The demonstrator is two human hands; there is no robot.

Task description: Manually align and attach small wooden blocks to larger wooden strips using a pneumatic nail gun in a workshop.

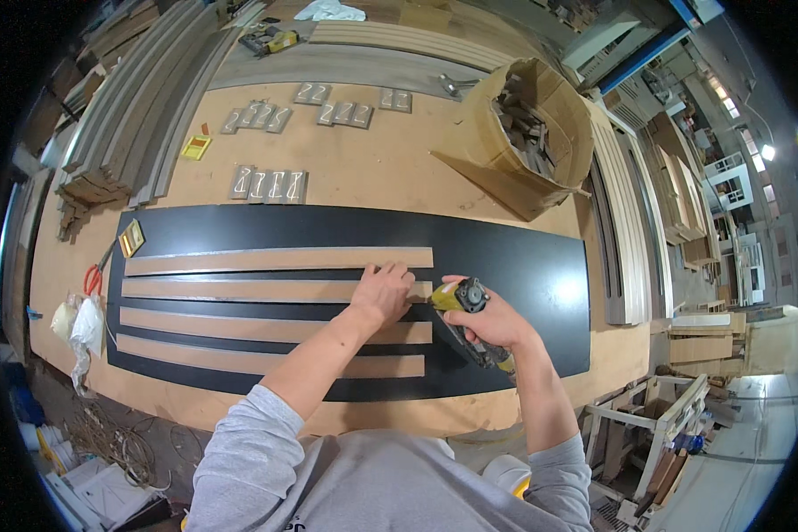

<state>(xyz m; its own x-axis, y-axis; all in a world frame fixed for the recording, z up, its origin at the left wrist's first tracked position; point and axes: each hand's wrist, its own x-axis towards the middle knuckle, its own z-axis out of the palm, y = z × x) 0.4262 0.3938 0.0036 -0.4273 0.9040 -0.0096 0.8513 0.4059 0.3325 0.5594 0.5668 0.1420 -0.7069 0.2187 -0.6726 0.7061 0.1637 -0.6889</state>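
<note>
Four long brown wooden strips lie side by side on a dark panel (532,293). My left hand (384,294) is closed over the right end of the second strip from the far side (239,290), its fingers curled down at the edge. What lies under the fingertips is partly hidden. A yellow-and-black nail gun (446,295) is in my right hand (498,321), which is wrapped round its grip. The gun's nose points left, close to that strip's end and to my left fingers. The farthest strip (284,259) runs just beyond both hands.
Several small grey wooden pieces (277,187) lie beyond the panel. A cardboard box (479,146) of wood offcuts stands at the far right. Red-handled scissors (93,279) and a white plastic bag (87,328) are at the left. Another nail gun (270,41) lies at the back.
</note>
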